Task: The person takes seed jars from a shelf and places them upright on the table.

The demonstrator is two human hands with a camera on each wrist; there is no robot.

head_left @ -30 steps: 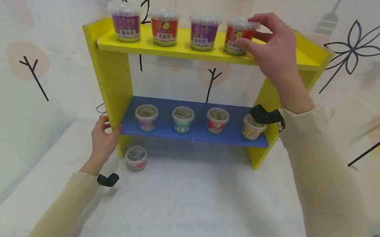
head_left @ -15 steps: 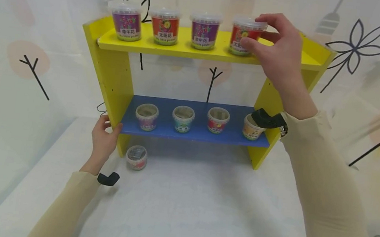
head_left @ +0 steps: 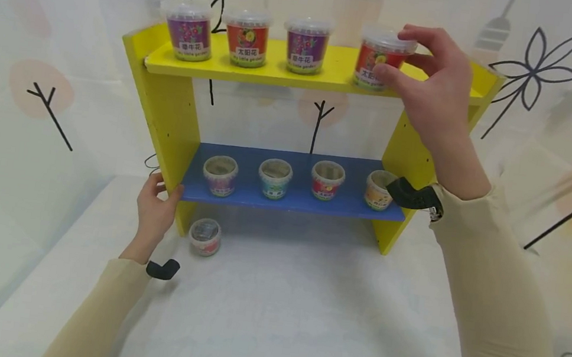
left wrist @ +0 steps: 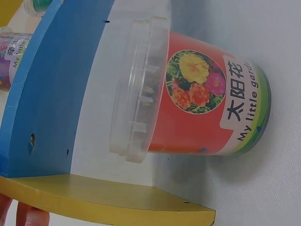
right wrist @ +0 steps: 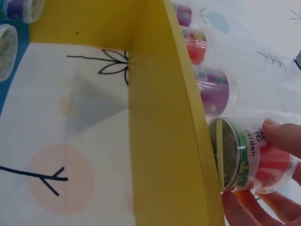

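My right hand (head_left: 443, 93) grips a red plastic seed tub (head_left: 372, 55) with a clear lid, thumb on its label and fingers at the lid and far side. The tub tilts slightly at the front edge of the yellow top shelf (head_left: 271, 80); its base shows past that edge in the right wrist view. At the lower left, my left hand (head_left: 154, 210) grips the rack's yellow side panel (head_left: 168, 110), thumb at the front near the blue shelf (head_left: 293, 208). Near that hand, another red lidded tub (left wrist: 193, 94) stands on the white table.
To the left on the top shelf stand a purple tub (head_left: 191, 36), a red tub (head_left: 247, 43) and a second purple tub (head_left: 306, 50). Several differently coloured tubs line the blue shelf, including an orange one (head_left: 378, 196) near the right wrist strap (head_left: 412, 194). Patterned cloth (head_left: 40, 130) hangs behind.
My right hand has drawn the red tub rightward and toward me, away from the neighbouring purple tub, and it now tilts slightly. The left hand stays on the side panel.
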